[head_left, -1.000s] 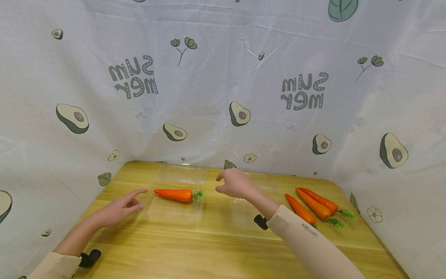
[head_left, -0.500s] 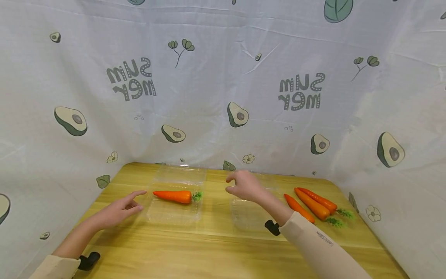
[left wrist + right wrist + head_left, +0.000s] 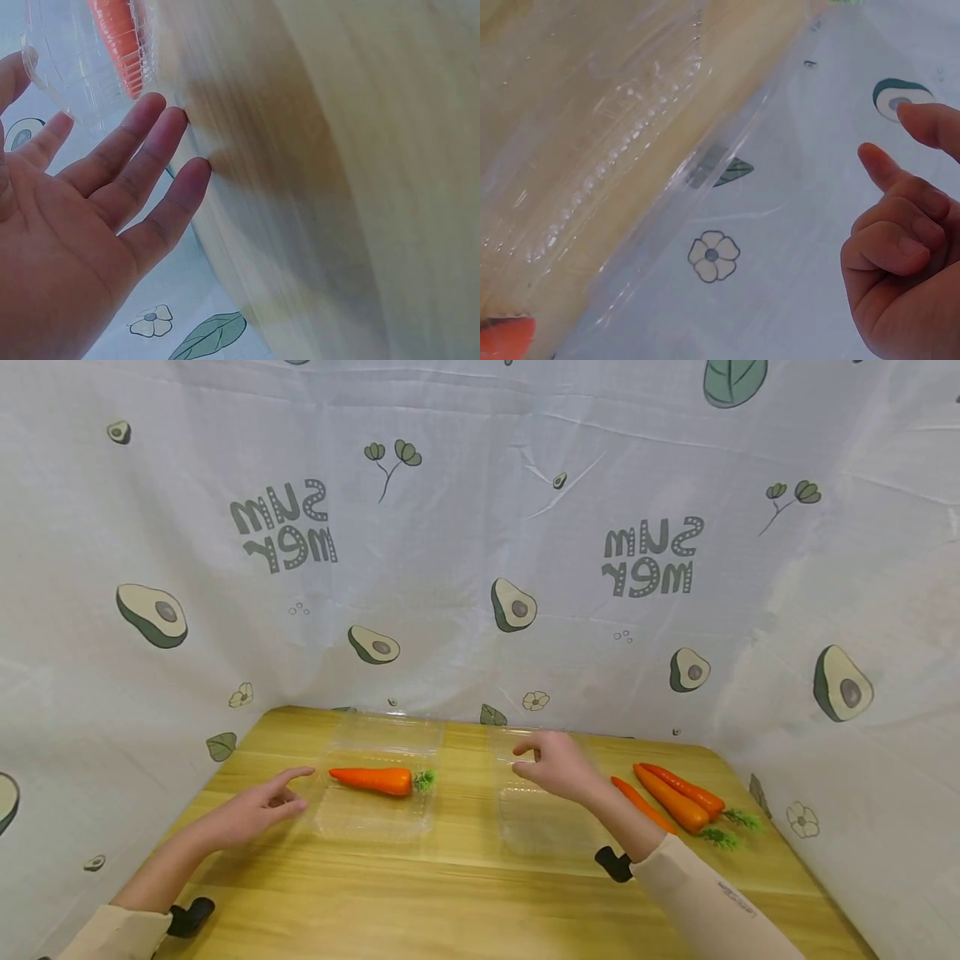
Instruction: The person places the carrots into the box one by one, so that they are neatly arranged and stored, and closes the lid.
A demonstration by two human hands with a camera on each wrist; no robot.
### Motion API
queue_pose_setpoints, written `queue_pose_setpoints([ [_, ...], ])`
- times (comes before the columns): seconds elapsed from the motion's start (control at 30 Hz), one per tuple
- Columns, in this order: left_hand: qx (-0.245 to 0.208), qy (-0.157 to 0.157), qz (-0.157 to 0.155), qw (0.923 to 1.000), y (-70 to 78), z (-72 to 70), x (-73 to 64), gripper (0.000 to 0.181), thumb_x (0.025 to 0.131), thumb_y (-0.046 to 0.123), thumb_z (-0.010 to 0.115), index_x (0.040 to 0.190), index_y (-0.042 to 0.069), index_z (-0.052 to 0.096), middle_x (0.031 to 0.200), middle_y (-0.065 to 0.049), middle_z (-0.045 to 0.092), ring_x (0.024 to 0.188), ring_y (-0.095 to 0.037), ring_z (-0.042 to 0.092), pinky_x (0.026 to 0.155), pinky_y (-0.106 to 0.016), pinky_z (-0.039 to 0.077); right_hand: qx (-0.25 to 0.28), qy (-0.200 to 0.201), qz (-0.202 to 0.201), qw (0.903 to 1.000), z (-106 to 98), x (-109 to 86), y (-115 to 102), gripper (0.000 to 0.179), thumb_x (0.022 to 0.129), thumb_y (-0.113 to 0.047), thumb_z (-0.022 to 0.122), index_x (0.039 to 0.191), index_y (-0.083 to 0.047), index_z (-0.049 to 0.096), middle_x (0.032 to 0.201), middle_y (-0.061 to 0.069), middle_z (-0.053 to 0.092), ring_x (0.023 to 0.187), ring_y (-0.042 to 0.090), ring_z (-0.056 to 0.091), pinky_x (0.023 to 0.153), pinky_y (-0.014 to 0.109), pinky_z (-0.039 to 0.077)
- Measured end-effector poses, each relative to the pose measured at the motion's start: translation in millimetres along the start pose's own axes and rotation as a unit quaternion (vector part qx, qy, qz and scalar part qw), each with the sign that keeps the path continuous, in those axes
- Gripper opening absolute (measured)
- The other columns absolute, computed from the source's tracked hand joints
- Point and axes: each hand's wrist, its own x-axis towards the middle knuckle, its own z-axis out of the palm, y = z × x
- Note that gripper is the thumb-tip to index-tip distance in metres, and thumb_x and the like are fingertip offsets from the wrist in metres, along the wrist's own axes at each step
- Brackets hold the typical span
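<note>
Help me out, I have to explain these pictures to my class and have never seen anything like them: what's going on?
There's no machine here, just a person's two bare hands. The wide picture is taken from the person's head, looking forward and down; the close ones come from each wrist.

On the wooden table are two clear plastic containers, both open. A carrot lies in the left container. Three more carrots lie beyond the right container, one partly hidden by the arm.

The left hand is beside the left container; the right hand is raised near the other. Neither holds anything.
</note>
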Motion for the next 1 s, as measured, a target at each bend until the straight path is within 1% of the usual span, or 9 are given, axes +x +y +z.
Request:
queue_pose_setpoints([
  [0.07, -0.002, 0.000, 0.001, 1.0000, -0.4, -0.2, 0.6, 0.061, 0.105, 0.030, 0.054, 0.157, 0.009, 0.029, 0.115, -0.011, 0.066, 0.104, -0.024, 0.064, 0.084, -0.045, 0.051, 0.006, 0.001, 0.005, 1.0000, -2, -3.2, 3, 0.027, 0.089, -0.022, 0.070, 0.111, -0.008, 0.076, 0.066, -0.001, 0.050, 0.058, 0.013, 0.041, 0.054, 0.029, 0.034],
  [0.13, -0.005, -0.002, 0.001, 1.0000, -0.9, -0.3, 1.1, 0.061, 0.105, 0.030, 0.054, 0.157, 0.010, 0.029, 0.115, -0.011, 0.066, 0.104, -0.024, 0.064, 0.084, -0.045, 0.051, 0.010, 0.003, 0.012, 0.9999, -4, -5.7, 7, 0.027, 0.089, -0.022, 0.070, 0.111, -0.008, 0.076, 0.063, -0.002, 0.047, 0.056, 0.013, 0.039, 0.054, 0.029, 0.033],
  [0.37, -0.001, 0.000, -0.001, 1.0000, 0.5, 0.2, 1.0, 0.061, 0.105, 0.030, 0.054, 0.157, 0.010, 0.029, 0.114, -0.010, 0.066, 0.104, -0.023, 0.064, 0.084, -0.044, 0.051, 0.026, 0.009, 0.015, 0.9995, -6, -13.2, 22, 0.029, 0.089, -0.018, 0.068, 0.113, -0.004, 0.076, 0.058, -0.003, 0.040, 0.055, 0.013, 0.036, 0.054, 0.029, 0.032],
  [0.53, 0.000, 0.001, -0.001, 1.0000, 0.8, 0.3, 0.5, 0.061, 0.105, 0.030, 0.054, 0.157, 0.010, 0.029, 0.113, -0.010, 0.066, 0.103, -0.023, 0.063, 0.084, -0.044, 0.051, 0.045, 0.007, 0.037, 0.9983, -8, -19.0, 32, 0.031, 0.089, -0.018, 0.068, 0.115, -0.003, 0.075, 0.055, -0.004, 0.036, 0.051, 0.013, 0.034, 0.052, 0.029, 0.031],
  [0.87, -0.004, -0.001, 0.002, 1.0000, -0.1, -0.1, 1.2, 0.061, 0.105, 0.029, 0.054, 0.157, 0.009, 0.029, 0.112, -0.010, 0.066, 0.101, -0.022, 0.063, 0.083, -0.043, 0.051, 0.059, 0.017, 0.065, 0.9960, -13, -31.0, 47, 0.030, 0.090, -0.020, 0.068, 0.115, -0.003, 0.074, 0.061, -0.001, 0.041, 0.054, 0.015, 0.038, 0.052, 0.029, 0.033],
  [1.0, -0.005, -0.002, 0.002, 1.0000, -0.4, 0.0, 1.4, 0.061, 0.105, 0.030, 0.054, 0.157, 0.010, 0.029, 0.112, -0.010, 0.066, 0.102, -0.023, 0.063, 0.083, -0.043, 0.051, 0.060, 0.020, 0.075, 0.9952, -14, -36.9, 51, 0.031, 0.091, -0.020, 0.068, 0.116, -0.003, 0.074, 0.060, -0.001, 0.041, 0.053, 0.015, 0.037, 0.050, 0.028, 0.032],
])
